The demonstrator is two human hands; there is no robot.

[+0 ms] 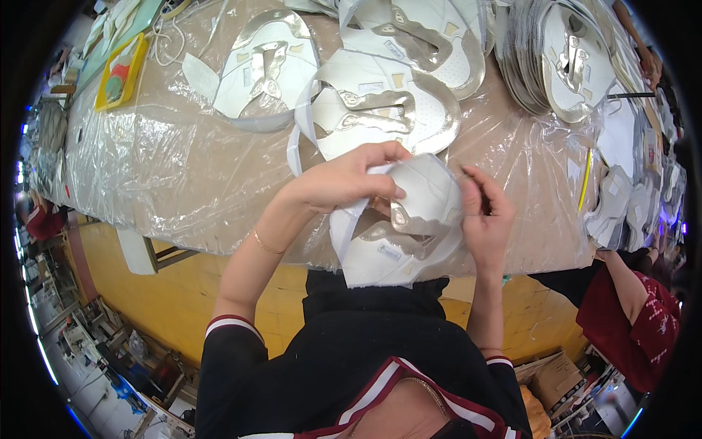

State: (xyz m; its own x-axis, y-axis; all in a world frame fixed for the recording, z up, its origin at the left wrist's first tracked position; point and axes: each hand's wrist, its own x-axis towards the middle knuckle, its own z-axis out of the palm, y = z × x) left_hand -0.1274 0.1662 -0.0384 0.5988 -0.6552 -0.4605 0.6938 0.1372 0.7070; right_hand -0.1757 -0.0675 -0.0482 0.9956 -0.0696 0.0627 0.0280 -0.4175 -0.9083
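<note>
A white shoe upper (428, 186) with shiny champagne-coloured trim is held up in front of me, bent over, above the near edge of the table. My left hand (358, 175) grips it from the left, thumb on top and other fingers partly hidden behind. A pale strip hangs along that side. On the right, my right hand (486, 212) pinches the upper's edge with bent fingers; the exact contact is partly hidden. Just beyond lies another flat shoe upper (431, 110), overlapping a further one (461, 69). A separate upper (292, 44) rests to the left.
Clear plastic sheeting covers the brown table (183, 183). A tall stack of uppers (523, 66) stands at the far right, and a yellow tray (131, 84) sits at the far left. A yellow stick (585, 179) lies near grey-white pieces (610, 201). A person in red (621, 322) is at the right.
</note>
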